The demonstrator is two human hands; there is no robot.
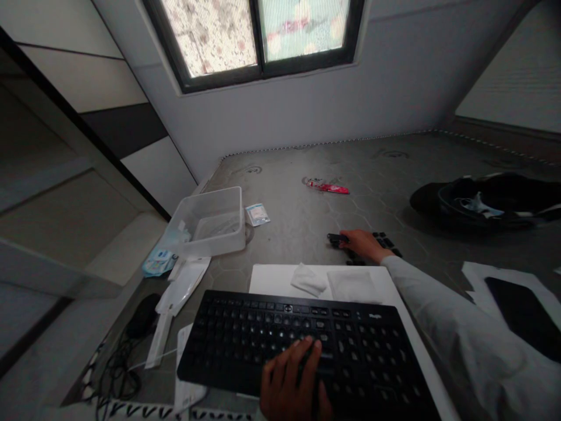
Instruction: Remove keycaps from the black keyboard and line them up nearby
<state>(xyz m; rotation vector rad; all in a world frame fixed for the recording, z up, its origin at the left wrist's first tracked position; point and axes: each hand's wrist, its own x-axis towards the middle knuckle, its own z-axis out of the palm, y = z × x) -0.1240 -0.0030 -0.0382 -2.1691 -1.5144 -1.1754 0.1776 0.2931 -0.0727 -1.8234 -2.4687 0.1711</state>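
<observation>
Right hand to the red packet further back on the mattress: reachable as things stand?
Probably yes. The right hand rests on loose black keycaps, and the red packet lies beyond it on the mattress, with only bare surface between. The arm looks partly bent, so it should extend.

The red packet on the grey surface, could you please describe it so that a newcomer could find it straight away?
Start at the window and look down to the grey mattress-like surface below it. Beyond the black keyboard and past the right hand, the red packet lies alone. It is the only bright red thing there, unlike the clear plastic tub and small pale sachet to the left.
</observation>
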